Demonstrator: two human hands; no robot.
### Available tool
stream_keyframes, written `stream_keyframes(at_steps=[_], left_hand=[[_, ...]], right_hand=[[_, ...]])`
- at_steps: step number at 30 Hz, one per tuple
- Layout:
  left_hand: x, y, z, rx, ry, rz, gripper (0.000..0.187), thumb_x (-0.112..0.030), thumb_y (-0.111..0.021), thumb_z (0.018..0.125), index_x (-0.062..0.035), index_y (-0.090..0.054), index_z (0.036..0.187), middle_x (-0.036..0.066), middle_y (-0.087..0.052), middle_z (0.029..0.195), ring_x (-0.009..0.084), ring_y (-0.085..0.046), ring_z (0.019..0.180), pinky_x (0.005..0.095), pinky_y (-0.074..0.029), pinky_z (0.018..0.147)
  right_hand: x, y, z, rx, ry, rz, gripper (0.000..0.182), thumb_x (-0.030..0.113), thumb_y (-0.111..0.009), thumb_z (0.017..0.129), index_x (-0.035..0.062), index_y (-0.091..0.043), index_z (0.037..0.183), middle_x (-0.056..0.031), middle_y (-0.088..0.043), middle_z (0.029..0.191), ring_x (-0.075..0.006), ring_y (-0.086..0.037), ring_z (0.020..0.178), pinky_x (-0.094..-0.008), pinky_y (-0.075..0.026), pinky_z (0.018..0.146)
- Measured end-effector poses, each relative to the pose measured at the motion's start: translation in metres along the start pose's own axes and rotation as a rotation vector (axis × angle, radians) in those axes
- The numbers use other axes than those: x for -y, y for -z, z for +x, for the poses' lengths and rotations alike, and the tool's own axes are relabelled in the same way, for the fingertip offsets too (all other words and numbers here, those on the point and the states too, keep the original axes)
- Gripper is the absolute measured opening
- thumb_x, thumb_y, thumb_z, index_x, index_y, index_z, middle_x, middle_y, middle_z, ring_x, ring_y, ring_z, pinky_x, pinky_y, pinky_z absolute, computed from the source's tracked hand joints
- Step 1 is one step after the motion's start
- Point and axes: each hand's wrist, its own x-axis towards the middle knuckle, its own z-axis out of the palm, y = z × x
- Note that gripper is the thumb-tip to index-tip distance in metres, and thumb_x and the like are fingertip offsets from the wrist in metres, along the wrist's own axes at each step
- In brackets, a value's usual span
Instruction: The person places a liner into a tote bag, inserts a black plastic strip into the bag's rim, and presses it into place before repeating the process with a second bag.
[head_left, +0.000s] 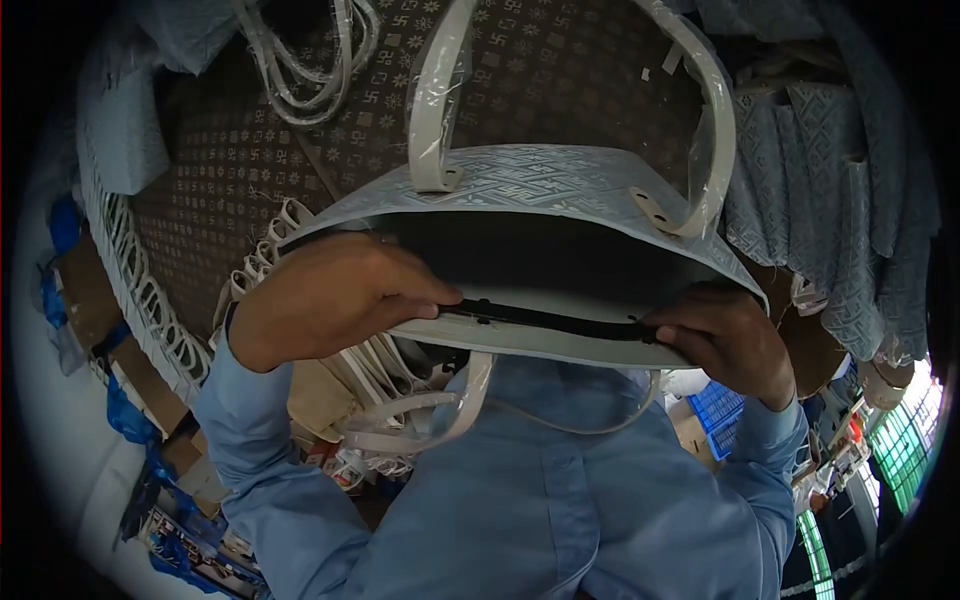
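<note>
A grey patterned handbag [540, 180] lies with its mouth open toward me, showing a dark inside. Its far white handle [432, 110] stands up, wrapped in clear film, and the near handle [470, 405] hangs down against my shirt. A narrow black strip [550, 320] runs along the inside of the near rim. My left hand [325, 295] is closed on that rim at the strip's left end, thumb outward. At the strip's right end my right hand [730, 340] pinches the same rim, its fingers partly in shadow inside the bag.
Beneath is a brown patterned cloth surface [230, 180]. More grey patterned bags [820, 190] are stacked at the right, with a row of pale handles [150, 280] at the left. Coiled white straps [310, 80] lie at the back. A blue crate [715, 410] sits low right.
</note>
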Motion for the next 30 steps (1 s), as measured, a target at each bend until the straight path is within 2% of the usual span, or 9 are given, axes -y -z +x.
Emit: stream_keyframes(at_steps=[5, 7, 10, 14, 16, 20, 23, 25, 30], left_hand=[[0.001, 0.004, 0.003, 0.056, 0.008, 0.008, 0.024, -0.016, -0.065, 0.080, -0.0015, -0.067, 0.099, 0.013, -0.067, 0.090, 0.0271, -0.063, 0.083, 0.0354, -0.050, 0.071], [-0.002, 0.009, 0.005, 0.083, 0.008, -0.006, 0.028, -0.020, -0.068, 0.079, -0.0011, -0.066, 0.099, 0.014, -0.066, 0.092, 0.0281, -0.063, 0.085, 0.0362, -0.049, 0.074], [-0.017, 0.007, 0.007, 0.212, -0.061, -0.013, 0.057, -0.036, -0.074, 0.070, -0.0021, -0.059, 0.114, 0.020, -0.060, 0.108, 0.0327, -0.060, 0.095, 0.0378, -0.048, 0.082], [-0.042, -0.017, 0.008, 0.167, -0.001, 0.108, 0.064, -0.038, -0.074, 0.070, -0.0045, -0.055, 0.121, 0.018, -0.056, 0.117, 0.0329, -0.059, 0.100, 0.0370, -0.047, 0.084], [-0.035, -0.030, 0.008, 0.196, -0.117, 0.159, 0.057, -0.035, -0.065, 0.080, -0.0044, -0.048, 0.126, 0.015, -0.053, 0.118, 0.0296, -0.057, 0.101, 0.0381, -0.048, 0.082], [-0.028, -0.049, 0.003, 0.182, -0.076, 0.003, 0.049, -0.017, -0.064, 0.080, -0.0076, -0.050, 0.126, 0.012, -0.054, 0.116, 0.0283, -0.058, 0.098, 0.0379, -0.049, 0.080], [-0.029, -0.054, 0.006, 0.097, -0.009, -0.086, 0.052, -0.003, -0.062, 0.073, -0.0094, -0.052, 0.124, 0.010, -0.053, 0.116, 0.0268, -0.059, 0.096, 0.0366, -0.049, 0.078], [-0.026, -0.054, 0.006, 0.130, -0.022, -0.075, 0.054, 0.003, -0.059, 0.068, -0.0086, -0.055, 0.121, 0.010, -0.053, 0.115, 0.0270, -0.059, 0.092, 0.0364, -0.049, 0.076], [-0.028, -0.054, 0.008, 0.114, -0.053, -0.072, 0.050, 0.003, -0.058, 0.069, -0.0078, -0.057, 0.118, 0.011, -0.055, 0.111, 0.0279, -0.060, 0.088, 0.0363, -0.050, 0.073]], right_hand=[[-0.006, 0.004, -0.001, -0.015, 0.069, -0.080, 0.015, 0.017, -0.062, 0.082, 0.0050, -0.067, 0.089, -0.0120, -0.064, 0.080, -0.0295, -0.063, 0.072, -0.0368, -0.049, 0.064], [-0.010, 0.003, -0.002, 0.007, 0.226, -0.095, 0.015, 0.015, -0.062, 0.082, 0.0047, -0.066, 0.092, -0.0115, -0.064, 0.078, -0.0252, -0.063, 0.069, -0.0350, -0.049, 0.062], [-0.006, 0.008, -0.004, 0.053, 0.229, -0.169, 0.015, 0.016, -0.063, 0.082, 0.0047, -0.066, 0.092, -0.0111, -0.064, 0.079, -0.0252, -0.063, 0.071, -0.0351, -0.049, 0.062], [-0.007, 0.007, -0.006, -0.026, 0.250, -0.165, 0.015, 0.016, -0.063, 0.081, 0.0061, -0.067, 0.092, -0.0103, -0.065, 0.079, -0.0253, -0.064, 0.070, -0.0345, -0.050, 0.061], [-0.011, 0.006, -0.014, -0.035, 0.056, -0.134, 0.015, 0.016, -0.063, 0.081, 0.0078, -0.067, 0.093, -0.0094, -0.066, 0.079, -0.0255, -0.065, 0.069, -0.0335, -0.051, 0.060], [-0.022, -0.001, -0.020, -0.117, 0.125, -0.104, 0.014, 0.016, -0.063, 0.081, 0.0088, -0.067, 0.093, -0.0090, -0.067, 0.078, -0.0244, -0.066, 0.067, -0.0334, -0.051, 0.059], [-0.023, 0.008, -0.019, -0.061, 0.119, -0.072, 0.013, 0.013, -0.059, 0.083, 0.0085, -0.063, 0.095, -0.0096, -0.064, 0.075, -0.0302, -0.062, 0.066, -0.0380, -0.048, 0.058], [-0.019, 0.017, -0.016, 0.298, 0.046, -0.132, 0.016, 0.010, -0.057, 0.083, 0.0064, -0.061, 0.099, -0.0115, -0.064, 0.090, -0.0302, -0.062, 0.077, -0.0378, -0.048, 0.064], [-0.031, 0.017, -0.016, 0.381, 0.316, -0.198, 0.020, 0.009, -0.054, 0.084, 0.0010, -0.058, 0.102, -0.0150, -0.058, 0.111, -0.0312, -0.058, 0.096, -0.0366, -0.049, 0.077]])
